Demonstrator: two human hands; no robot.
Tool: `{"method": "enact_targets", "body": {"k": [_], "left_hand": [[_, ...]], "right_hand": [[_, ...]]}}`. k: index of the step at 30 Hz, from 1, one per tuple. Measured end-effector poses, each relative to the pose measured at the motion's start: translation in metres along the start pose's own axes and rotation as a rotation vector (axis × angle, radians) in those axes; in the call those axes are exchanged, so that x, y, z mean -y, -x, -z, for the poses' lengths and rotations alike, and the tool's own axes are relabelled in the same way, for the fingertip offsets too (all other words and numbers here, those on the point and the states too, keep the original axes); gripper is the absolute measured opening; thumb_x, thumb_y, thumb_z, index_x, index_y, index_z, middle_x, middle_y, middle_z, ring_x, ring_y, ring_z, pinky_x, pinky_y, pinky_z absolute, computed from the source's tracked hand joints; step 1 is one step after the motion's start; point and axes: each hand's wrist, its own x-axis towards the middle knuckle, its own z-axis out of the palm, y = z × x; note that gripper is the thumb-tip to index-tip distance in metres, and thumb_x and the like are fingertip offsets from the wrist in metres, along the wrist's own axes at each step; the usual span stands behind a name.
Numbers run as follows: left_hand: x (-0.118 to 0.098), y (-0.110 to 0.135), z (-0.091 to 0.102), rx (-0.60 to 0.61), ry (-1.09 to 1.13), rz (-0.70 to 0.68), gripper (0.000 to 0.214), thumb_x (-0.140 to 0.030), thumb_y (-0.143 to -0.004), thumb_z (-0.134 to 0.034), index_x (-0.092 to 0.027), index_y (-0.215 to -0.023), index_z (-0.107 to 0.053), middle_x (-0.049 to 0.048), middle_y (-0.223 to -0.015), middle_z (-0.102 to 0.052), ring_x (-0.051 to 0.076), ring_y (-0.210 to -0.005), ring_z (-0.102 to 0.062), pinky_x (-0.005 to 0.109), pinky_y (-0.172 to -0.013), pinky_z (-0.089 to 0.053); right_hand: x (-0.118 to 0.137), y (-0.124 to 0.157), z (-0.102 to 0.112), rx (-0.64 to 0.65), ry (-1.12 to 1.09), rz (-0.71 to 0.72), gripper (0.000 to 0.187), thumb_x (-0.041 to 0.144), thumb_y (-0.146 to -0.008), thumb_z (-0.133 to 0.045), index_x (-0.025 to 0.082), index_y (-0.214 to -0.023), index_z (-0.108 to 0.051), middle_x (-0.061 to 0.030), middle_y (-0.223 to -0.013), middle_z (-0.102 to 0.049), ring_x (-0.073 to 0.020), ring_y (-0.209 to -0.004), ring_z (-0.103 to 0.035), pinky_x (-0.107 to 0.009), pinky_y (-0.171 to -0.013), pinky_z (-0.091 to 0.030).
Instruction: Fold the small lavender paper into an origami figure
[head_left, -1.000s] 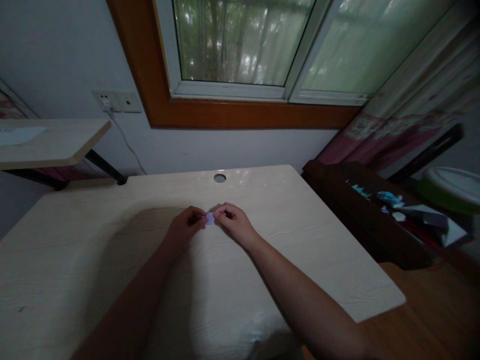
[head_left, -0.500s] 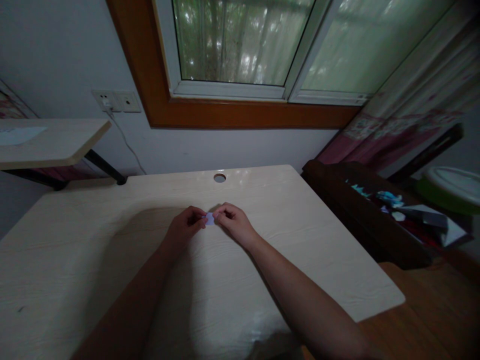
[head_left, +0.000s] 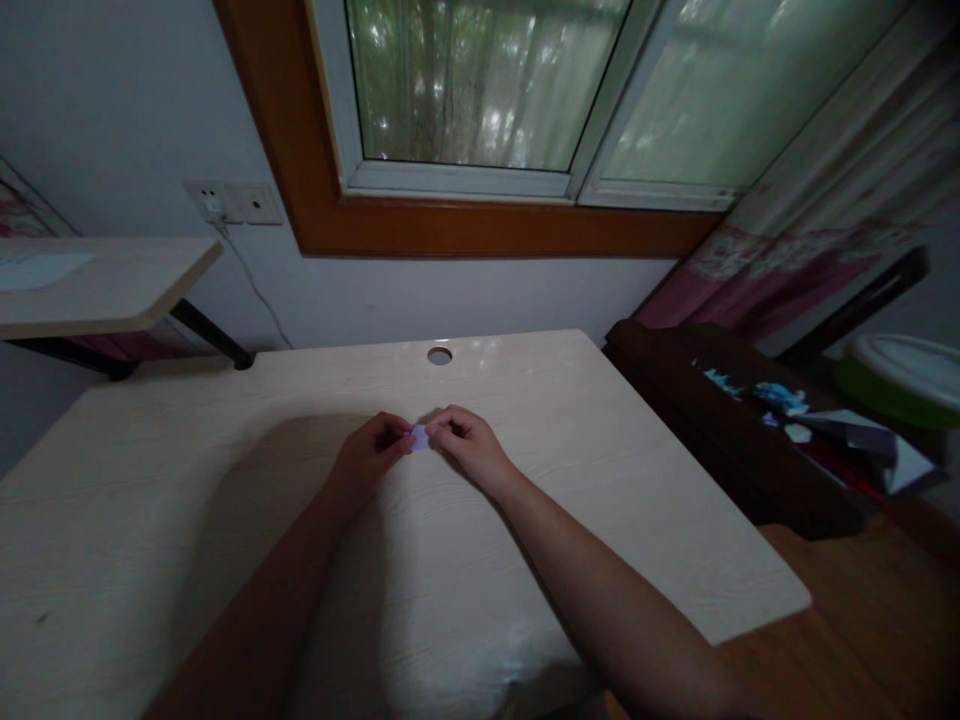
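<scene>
One small piece of pale lilac paper (head_left: 420,437) is pinched between two hands over the middle of the table (head_left: 187,520); the left hand (head_left: 367,462) grips its left edge and the right hand (head_left: 472,450) its right edge; the fingers (head_left: 444,427) of both are curled tight on it, so most of the paper is hidden and its shape cannot be told, nor whether it touches the table top beneath them; just beyond the fingers, toward the wall, there is one round cable hole (head_left: 439,355) in the table; far to the left of the fingers stands one smaller second table (head_left: 112,285) with one pale sheet (head_left: 37,270) lying on it; above it on the wall are two socket plates (head_left: 234,202) side by side, with one cord (head_left: 255,285) hanging from the left one; beyond and above the fingers is one window (head_left: 480,90) with two panes in a brown frame; well to the right of the fingers is one dark wooden piece of furniture (head_left: 697,400) carrying a jumble (head_left: 795,415) of blue, white and dark bits too blurred to count; past it is one green tub (head_left: 877,385) under a white lid (head_left: 911,358), its contents hidden; one patterned curtain (head_left: 810,240) hangs behind.
</scene>
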Motion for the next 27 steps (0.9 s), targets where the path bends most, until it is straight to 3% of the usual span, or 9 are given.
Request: {"method": "enact_targets", "body": {"k": [27], "left_hand": [[-0.0013,-0.0004,-0.0005,-0.013,0.04,0.01,0.027,-0.037,-0.073,-0.075,-0.02,-0.09,-0.065,0.0017,-0.081,-0.069,0.017,-0.075,-0.065,0.029,-0.072,-0.051]], "right_hand": [[-0.0006,0.0002,0.0006,-0.007,0.029,0.016,0.014,0.032,-0.083,-0.064,0.019,-0.084,-0.071,-0.0011,-0.075,-0.061,-0.0131,-0.067,-0.049,-0.024,-0.061,-0.038]]}}
